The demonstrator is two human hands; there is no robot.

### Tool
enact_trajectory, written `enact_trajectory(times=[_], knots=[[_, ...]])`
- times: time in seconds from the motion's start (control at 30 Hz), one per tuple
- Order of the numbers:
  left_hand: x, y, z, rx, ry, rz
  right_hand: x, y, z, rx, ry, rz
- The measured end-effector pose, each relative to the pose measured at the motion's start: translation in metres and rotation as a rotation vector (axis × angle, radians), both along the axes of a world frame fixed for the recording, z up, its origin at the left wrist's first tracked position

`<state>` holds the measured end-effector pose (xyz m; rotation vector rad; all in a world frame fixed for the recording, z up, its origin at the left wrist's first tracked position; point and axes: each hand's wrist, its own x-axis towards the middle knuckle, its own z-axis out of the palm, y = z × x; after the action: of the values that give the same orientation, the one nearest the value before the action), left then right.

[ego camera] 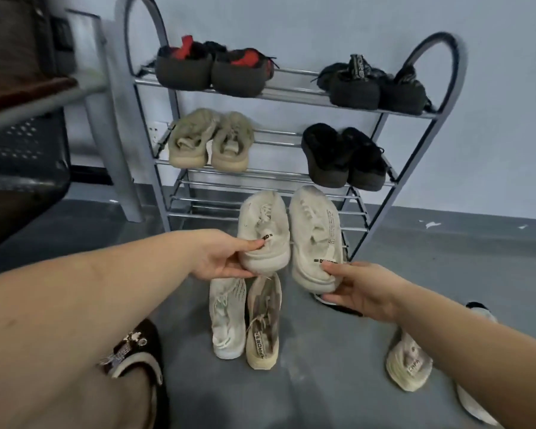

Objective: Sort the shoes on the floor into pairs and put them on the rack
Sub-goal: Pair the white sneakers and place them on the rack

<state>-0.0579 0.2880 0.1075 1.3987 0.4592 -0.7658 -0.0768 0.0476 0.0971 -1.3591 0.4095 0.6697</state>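
My left hand (220,257) grips the heel of a white knit sneaker (263,233), toe pointing at the rack. My right hand (358,289) grips the heel of its matching white sneaker (314,239) just to the right. Both shoes hang in front of the bottom shelf of the grey metal shoe rack (415,168). On the floor below lie a pale mint sneaker (228,317) and a beige sneaker (263,323) side by side. Another beige sneaker (407,363) lies at the right, partly behind my right forearm.
The rack's top shelf holds a black-and-red pair (211,68) and a black pair (375,85); the middle shelf holds a tan pair (211,140) and a black fuzzy pair (344,159). A dark chair (22,162) stands at left. My foot wears a dark slipper (136,351). A black-and-white shoe (480,311) lies at right.
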Motion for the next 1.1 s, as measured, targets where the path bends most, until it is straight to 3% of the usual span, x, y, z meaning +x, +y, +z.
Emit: enact_trajectory(times=[0.23, 0.43, 0.9, 1.1], knots=[[-0.003, 0.062, 0.007, 0.098, 0.033, -0.043, 0.011, 0.052, 0.013, -0.01, 0.049, 0.097], [0.008, 0.107, -0.01, 0.062, 0.042, 0.048, 0.034, 0.098, -0.011, -0.01, 0.046, 0.151], [0.068, 0.123, -0.093, -0.087, -0.083, 0.576, 0.117, 0.163, -0.092, -0.085, -0.158, -0.047], [0.1, 0.133, -0.107, -0.063, -0.185, 0.629, 0.147, 0.183, -0.11, -0.053, -0.179, -0.15]])
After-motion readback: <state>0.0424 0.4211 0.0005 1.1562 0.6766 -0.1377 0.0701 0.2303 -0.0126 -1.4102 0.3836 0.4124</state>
